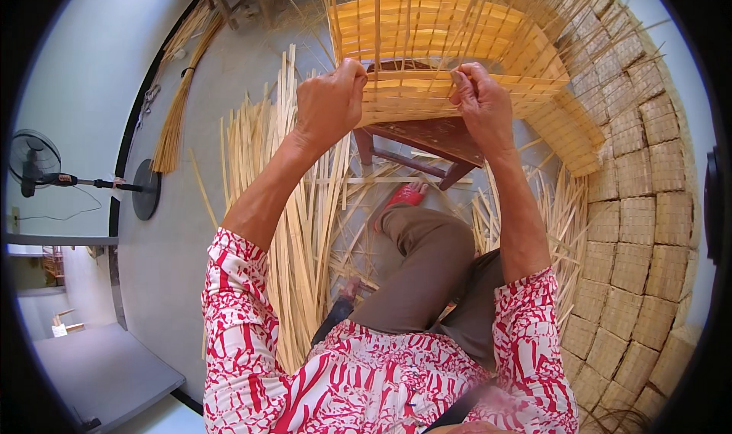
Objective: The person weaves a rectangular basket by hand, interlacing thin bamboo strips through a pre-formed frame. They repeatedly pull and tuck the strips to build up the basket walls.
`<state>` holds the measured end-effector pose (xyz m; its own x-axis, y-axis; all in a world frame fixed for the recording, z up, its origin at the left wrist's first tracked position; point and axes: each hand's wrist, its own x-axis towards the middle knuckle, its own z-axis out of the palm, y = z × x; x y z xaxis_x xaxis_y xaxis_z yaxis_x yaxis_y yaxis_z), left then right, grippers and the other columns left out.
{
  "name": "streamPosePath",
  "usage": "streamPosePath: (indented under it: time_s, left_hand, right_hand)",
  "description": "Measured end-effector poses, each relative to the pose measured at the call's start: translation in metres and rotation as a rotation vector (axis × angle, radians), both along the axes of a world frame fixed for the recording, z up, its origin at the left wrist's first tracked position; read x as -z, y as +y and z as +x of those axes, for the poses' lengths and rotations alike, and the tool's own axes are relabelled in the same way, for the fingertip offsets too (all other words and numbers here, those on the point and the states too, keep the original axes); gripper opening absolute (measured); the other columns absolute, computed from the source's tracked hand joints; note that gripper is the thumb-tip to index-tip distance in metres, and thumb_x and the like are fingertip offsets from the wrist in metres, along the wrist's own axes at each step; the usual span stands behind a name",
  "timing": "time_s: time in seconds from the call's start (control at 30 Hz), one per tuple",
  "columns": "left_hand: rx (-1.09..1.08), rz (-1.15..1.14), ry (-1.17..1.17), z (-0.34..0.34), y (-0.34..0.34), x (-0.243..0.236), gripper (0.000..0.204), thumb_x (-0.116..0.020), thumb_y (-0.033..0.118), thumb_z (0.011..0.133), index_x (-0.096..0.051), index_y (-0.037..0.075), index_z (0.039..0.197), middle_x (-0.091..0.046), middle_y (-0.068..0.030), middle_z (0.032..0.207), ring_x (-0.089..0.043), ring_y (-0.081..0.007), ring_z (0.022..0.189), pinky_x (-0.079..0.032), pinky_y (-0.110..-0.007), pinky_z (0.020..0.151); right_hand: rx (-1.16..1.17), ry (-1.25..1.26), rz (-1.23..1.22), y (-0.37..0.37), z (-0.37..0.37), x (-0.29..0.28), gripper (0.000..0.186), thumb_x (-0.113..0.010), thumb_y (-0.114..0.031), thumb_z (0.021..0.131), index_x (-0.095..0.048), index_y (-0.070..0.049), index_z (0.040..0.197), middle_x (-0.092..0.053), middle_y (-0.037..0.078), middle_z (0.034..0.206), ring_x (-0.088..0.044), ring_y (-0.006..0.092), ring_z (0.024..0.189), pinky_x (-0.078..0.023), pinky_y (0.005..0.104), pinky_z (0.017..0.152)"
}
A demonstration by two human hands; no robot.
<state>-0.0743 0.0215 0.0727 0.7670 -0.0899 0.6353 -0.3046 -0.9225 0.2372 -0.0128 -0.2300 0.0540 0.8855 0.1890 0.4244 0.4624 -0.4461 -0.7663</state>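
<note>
A half-woven bamboo basket (pixel 412 102) of yellow strips rests on a low brown wooden stool (pixel 431 138), its upright stakes sticking up past the woven walls. My left hand (pixel 329 102) is closed at the near wall's upper left corner, fingers pinched on a thin strip. Farther right along the same edge, my right hand (pixel 482 102) pinches the strip (pixel 415 74) between thumb and fingers. The strip runs level between both hands, across the stakes. Part of the basket's inside is hidden behind the near wall.
Loose bamboo strips (pixel 305 228) cover the floor to the left, with more (pixel 557 213) at right. Stacked woven baskets (pixel 625 228) line the right side. A strip bundle (pixel 183 106) leans by the left wall, near a standing fan (pixel 36 163). A grey table (pixel 107 369) stands lower left.
</note>
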Motion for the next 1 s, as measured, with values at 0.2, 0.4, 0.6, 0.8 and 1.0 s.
streamPosePath:
  time_s: [0.2,0.4,0.6,0.8,1.0]
  left_hand:
    - [-0.017,-0.154,-0.045,-0.002,-0.003,-0.008,0.007,-0.070,0.009,0.091,-0.063,0.008,0.092,-0.063,-0.0120,0.062,-0.062,-0.0262,0.053,-0.045,-0.036,0.050]
    - [-0.013,-0.267,-0.040,0.001,-0.005,-0.004,0.006,-0.071,0.008,0.092,-0.066,0.005,0.091,-0.060,-0.0108,0.058,-0.056,-0.0173,0.047,-0.041,-0.032,0.048]
    - [-0.073,-0.243,-0.088,-0.001,-0.009,-0.007,0.005,-0.072,0.009,0.090,-0.068,0.006,0.090,-0.061,-0.0117,0.059,-0.060,-0.0195,0.049,-0.043,-0.032,0.049]
    - [-0.106,0.001,0.015,-0.005,-0.007,-0.023,0.006,-0.069,0.016,0.091,-0.070,0.010,0.091,-0.066,-0.0146,0.066,-0.066,-0.0326,0.059,-0.049,-0.040,0.053]
    - [-0.050,0.214,0.190,-0.012,0.002,-0.034,0.012,-0.063,0.021,0.093,-0.072,0.013,0.092,-0.066,-0.0152,0.068,-0.067,-0.0366,0.065,-0.052,-0.045,0.059]
  right_hand:
    - [0.025,-0.089,0.038,0.007,0.001,-0.003,0.017,-0.060,-0.022,0.102,-0.067,-0.008,0.098,-0.066,0.007,0.066,-0.067,0.0235,0.060,-0.047,0.0353,0.056]
    - [-0.031,-0.021,0.087,0.001,-0.005,-0.005,0.017,-0.062,-0.021,0.101,-0.067,-0.006,0.097,-0.065,0.007,0.065,-0.064,0.0199,0.057,-0.047,0.0335,0.054]
    - [-0.102,0.001,0.172,-0.003,-0.009,-0.003,0.015,-0.064,-0.019,0.100,-0.068,-0.004,0.100,-0.064,0.008,0.063,-0.061,0.0138,0.055,-0.045,0.0319,0.053]
    - [-0.107,-0.089,0.088,-0.008,-0.012,-0.003,0.022,-0.068,-0.027,0.098,-0.068,-0.005,0.098,-0.060,0.007,0.059,-0.055,0.0133,0.051,-0.042,0.0320,0.050]
    - [-0.059,-0.060,0.063,-0.005,-0.015,-0.004,0.027,-0.070,-0.033,0.096,-0.067,-0.006,0.094,-0.057,0.005,0.056,-0.054,0.0164,0.049,-0.040,0.0331,0.049]
